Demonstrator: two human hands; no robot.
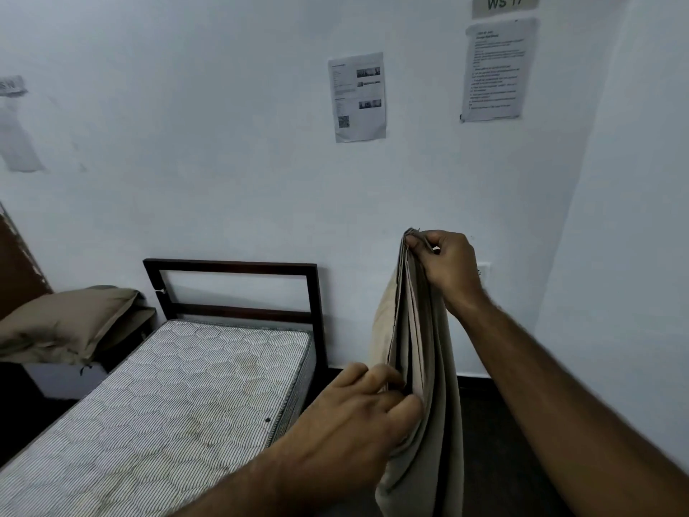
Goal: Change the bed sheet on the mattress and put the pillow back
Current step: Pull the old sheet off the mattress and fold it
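A folded beige bed sheet (417, 341) hangs in the air to the right of the bed. My right hand (447, 266) pinches its top corner, held high. Lower down, my left hand (358, 412) grips into the hanging folds with curled fingers. The bare mattress (179, 397), white with grey quilted stripes and some stains, lies on the bed at the lower left. A beige pillow (63, 322) rests on a surface left of the bed's head end, off the mattress.
A dark wooden headboard (235, 289) stands against the pale wall. Printed papers (357, 97) and a "WS 17" sign (505, 3) hang on that wall. A wall corner juts out at the right. Dark floor shows beside the bed.
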